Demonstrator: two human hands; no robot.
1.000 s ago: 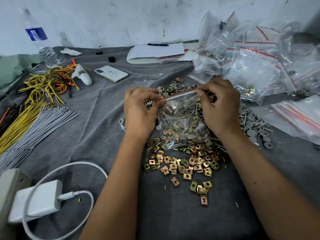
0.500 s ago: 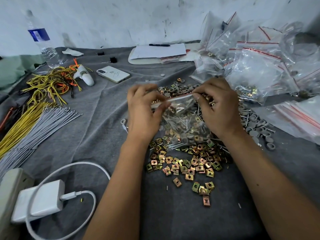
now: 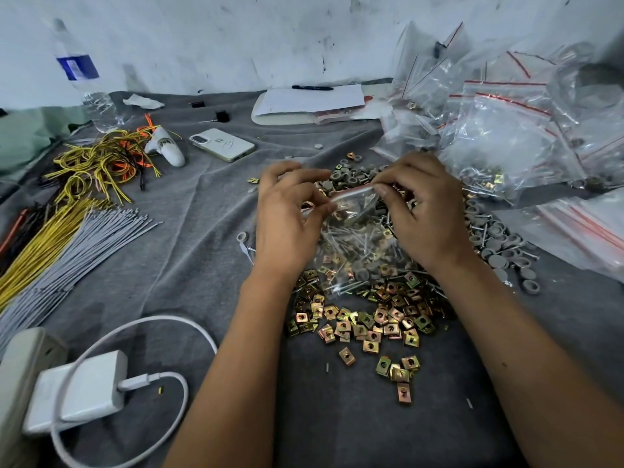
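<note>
Head view, foreground: a white charger (image 3: 81, 390) with looped cable at lower left; loose brass-coloured clip nuts (image 3: 368, 322) scattered on the grey cloth (image 3: 202, 231) between the forearms.
Zip bag: a clear zip bag (image 3: 358, 244) holding screws, clip nuts and grey caps. Its body rests on the hardware pile, below both hands and toward the viewer.
Left hand: the left hand (image 3: 287, 214) pinches the left end of the seal strip (image 3: 353, 193) between thumb and forefinger.
Right hand: the right hand (image 3: 425, 211) pinches the strip's right end, fingers curled.
Governing relation: the strip's long axis runs left to right between the two pinches, right end higher. Neither hand is nearer, so pressing it closed would likely travel along this line.
Change: against the picture a second ago, the strip slopes more steeply — left end lower, pinches closer together.
Background: grey cable ties (image 3: 77, 244), a phone (image 3: 221, 144), a heap of filled bags (image 3: 506, 130), a water bottle (image 3: 87, 86).
</note>
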